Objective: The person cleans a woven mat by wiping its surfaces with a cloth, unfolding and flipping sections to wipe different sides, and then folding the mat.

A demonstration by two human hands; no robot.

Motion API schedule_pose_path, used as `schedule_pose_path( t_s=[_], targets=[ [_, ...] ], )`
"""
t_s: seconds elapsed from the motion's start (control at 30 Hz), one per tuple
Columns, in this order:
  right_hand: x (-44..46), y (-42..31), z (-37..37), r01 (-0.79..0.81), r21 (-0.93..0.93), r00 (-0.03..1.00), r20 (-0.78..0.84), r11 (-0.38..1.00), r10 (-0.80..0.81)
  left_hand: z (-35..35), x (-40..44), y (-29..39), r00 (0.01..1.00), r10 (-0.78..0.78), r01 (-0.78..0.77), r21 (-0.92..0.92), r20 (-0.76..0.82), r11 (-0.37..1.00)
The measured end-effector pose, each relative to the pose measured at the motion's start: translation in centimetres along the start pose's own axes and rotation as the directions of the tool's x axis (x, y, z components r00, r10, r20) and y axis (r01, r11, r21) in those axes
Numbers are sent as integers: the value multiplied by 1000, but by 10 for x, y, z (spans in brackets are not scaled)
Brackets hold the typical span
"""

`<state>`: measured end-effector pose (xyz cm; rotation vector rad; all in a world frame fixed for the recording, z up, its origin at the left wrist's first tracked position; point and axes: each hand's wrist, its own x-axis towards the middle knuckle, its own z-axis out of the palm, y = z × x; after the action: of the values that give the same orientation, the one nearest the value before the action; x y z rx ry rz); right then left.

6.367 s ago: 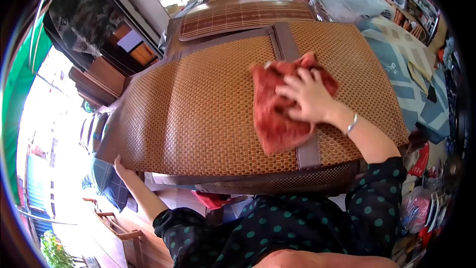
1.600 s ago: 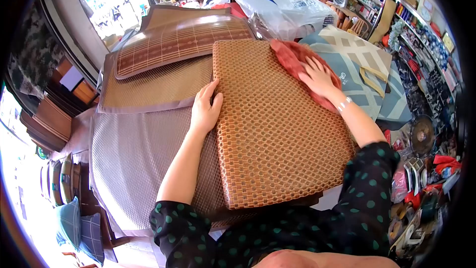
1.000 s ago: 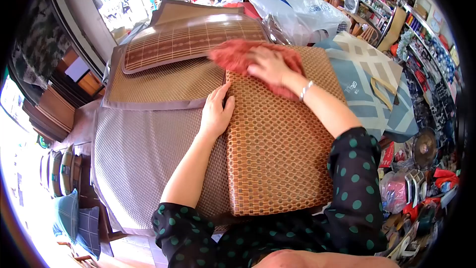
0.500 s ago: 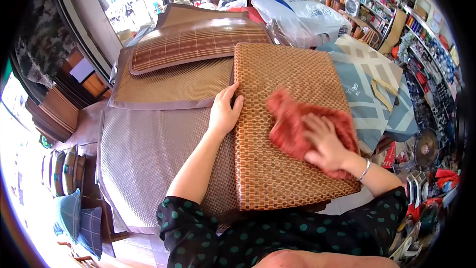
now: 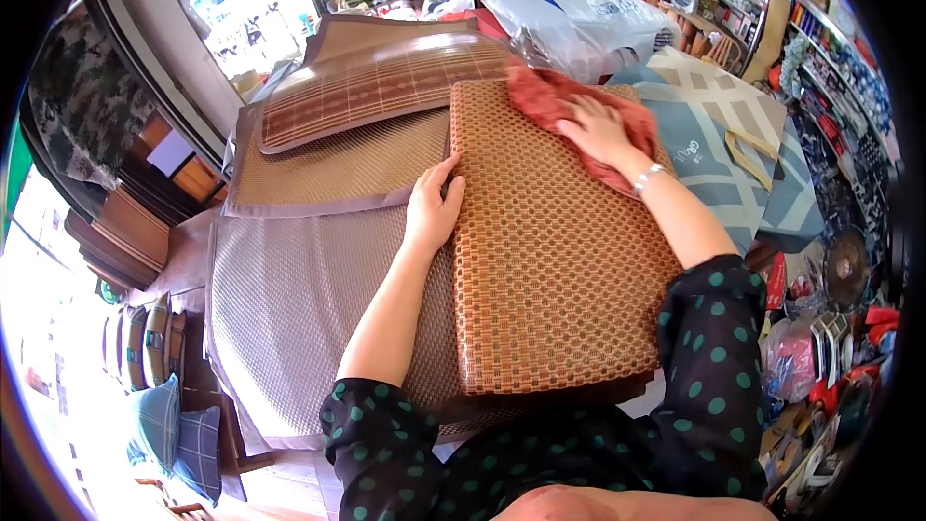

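Note:
A folded woven mat in orange-brown lies in front of me on top of other mats. Against its left edge rests my left hand, open, thumb apart from the fingers. My right hand presses a crumpled red cloth onto the mat's far right part, fingers spread over it. Part of the cloth hangs past the mat's far edge. Under my left forearm is a grey-mauve woven mat. Beyond it lie a tan mat and a brown slatted bamboo piece.
A plastic-wrapped bundle sits behind the mats. To the right is a blue-and-beige patterned fabric package, with crowded shelves beyond. Cushions stand low on the left, near rolled or stacked brown boards.
My right hand has slid the red cloth away from me, from the mat's middle right to its far edge. My left hand stays at the left edge.

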<state>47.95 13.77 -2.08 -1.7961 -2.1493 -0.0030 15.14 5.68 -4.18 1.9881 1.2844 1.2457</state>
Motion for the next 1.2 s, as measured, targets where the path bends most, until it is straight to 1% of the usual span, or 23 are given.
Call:
schedule_pose_path(
  t_s=[0.03, 0.13, 0.2, 0.27, 0.3, 0.37, 0.43, 0.5, 0.57, 0.63, 0.67, 0.7, 0.77, 0.8, 0.83, 0.87, 0.93, 0.97, 1.0, 1.03, 1.07, 1.1, 1.2],
  targets=[
    [-24, 15, -13, -45, -51, 999, 4, 998, 45, 0, 0, 0, 1000, -7, 7, 3, -2, 1000],
    [-103, 38, -39, 14, -130, 1000, 29, 991, -10, 2, 0, -1, 1000, -8, 8, -1, -15, 1000],
    [-161, 15, -64, 65, -77, 991, 118, 995, -56, 1, 0, 0, 1000, 2, -2, 9, -19, 1000],
    [-205, -16, -82, 160, -30, 969, 196, 987, -151, 0, -1, 1, 1000, 16, -16, 18, -27, 1000],
    [-222, -33, -84, 236, 36, 950, 202, 971, -238, 1, -1, 2, 999, 34, -33, 21, -37, 999],
    [-233, -64, -87, 358, 147, 889, 248, 922, -385, 2, 0, 1, 997, 49, -47, 32, -58, 998],
    [-218, -83, -79, 486, 244, 809, 238, 839, -537, 1, -3, 8, 996, 31, -29, 19, -81, 999],
    [-180, -86, -57, 541, 238, 786, 198, 807, -585, 0, -8, 7, 998, 41, -38, 51, -52, 998],
    [-131, -85, -42, 494, 183, 842, 144, 850, -520, -3, -27, 22, 990, 138, -134, 101, -27, 986],
    [-84, -67, -27, 360, 114, 927, 73, 926, -369, -2, -45, 51, 996, 91, -88, 131, -13, 987],
    [-66, -52, -27, 291, 126, 952, 58, 948, -300, -5, -60, 71, 992, 106, -115, 160, 64, 980],
    [-52, -30, -23, 180, 61, 982, 48, 982, -184, -9, -76, 91, 983, 119, -144, 185, 143, 972],
    [-47, 13, -31, 11, -85, 997, 73, 996, -5, -18, -101, 121, 855, 252, -342, 127, 453, 931],
    [-56, 33, -39, -36, -154, 996, 78, 987, 49, -24, -116, 149, 784, 269, -436, 188, 560, 880],
    [-70, 47, -45, -80, -141, 994, 69, 987, 90, -25, -131, 169, 702, 266, -528, 231, 661, 817],
    [-88, 56, -51, -107, -44, 993, 54, 993, 109, -22, -141, 173, 699, 267, -529, 229, 664, 817],
    [-128, 81, -46, 14, 102, 1000, -1, 995, -14, -16, -152, 177, 712, 292, -581, 303, 638, 755],
    [-154, 80, -49, 84, 127, 996, 4, 988, -86, -15, -153, 177, 712, 295, -583, 301, 637, 755],
    [-186, 60, -64, 110, 181, 992, 39, 977, -119, -14, -152, 175, 703, 279, -596, 328, 654, 733],
    [-216, 42, -77, 191, 188, 975, 78, 963, -208, -14, -151, 174, 694, 260, -609, 355, 671, 709],
    [-241, 19, -92, 152, 177, 968, 170, 972, -183, -13, -151, 175, 694, 259, -609, 356, 672, 709],
    [-262, 5, -101, 231, 133, 942, 219, 964, -256, -10, -152, 176, 705, 250, -602, 374, 664, 705],
    [-278, -19, -108, 384, 224, 867, 248, 896, -433, 8, -158, 178, 700, 229, -606, 394, 677, 691]
  ],
)
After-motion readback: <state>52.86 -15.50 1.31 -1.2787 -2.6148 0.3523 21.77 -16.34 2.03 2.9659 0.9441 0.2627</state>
